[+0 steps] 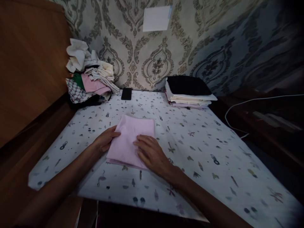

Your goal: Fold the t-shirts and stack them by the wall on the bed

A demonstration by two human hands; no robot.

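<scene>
A pale pink cloth [129,141], folded into a rough rectangle with layers showing at its near edge, lies on the patterned white sheet. At its left edge my left hand [106,139] is closed on the fabric, thumb on top and the other fingers partly hidden beside and under it. My right hand [152,153] rests on the right part of the cloth, palm down with fingers stretched out over the surface. Nothing is gripped in the right hand.
A loose heap of clothes [91,79] is at the back left by a wooden panel [30,63]. A black phone-like object [126,94] lies beside it. Folded cloths, black on top [187,85], form a stack at back right. A white cable [261,99] hangs at the right.
</scene>
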